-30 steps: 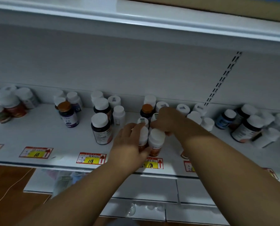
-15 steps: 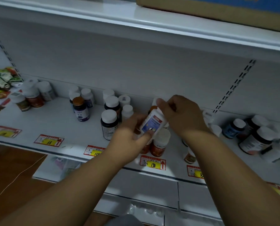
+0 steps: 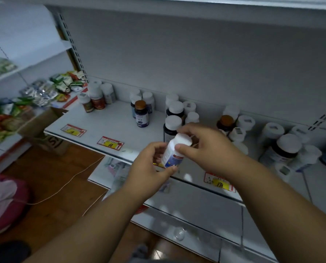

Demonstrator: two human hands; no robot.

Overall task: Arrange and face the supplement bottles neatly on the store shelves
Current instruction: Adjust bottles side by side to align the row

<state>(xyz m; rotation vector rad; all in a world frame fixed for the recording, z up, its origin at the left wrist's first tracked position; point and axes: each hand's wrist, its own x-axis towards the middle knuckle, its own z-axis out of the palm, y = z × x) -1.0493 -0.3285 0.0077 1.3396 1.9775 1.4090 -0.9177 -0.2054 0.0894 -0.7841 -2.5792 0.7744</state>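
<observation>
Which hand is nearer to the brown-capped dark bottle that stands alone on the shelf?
Left. The left hand is below and right of the brown-capped dark bottle; the right hand lies farther right.

A small white plastic bottle with a blue label [image 3: 174, 151] sat tilted between 2 hands, off the white metal shelf [image 3: 109, 128] and before its front edge, the left hand [image 3: 149, 168] at its base and the right hand [image 3: 206, 147] at its cap. Behind it stood a dark bottle with a white cap [image 3: 170, 128]. Left of that stood a dark bottle with a brown cap [image 3: 141, 114]. A red-and-yellow price tag [image 3: 110, 143] lay on the shelf edge, left of the hands
</observation>
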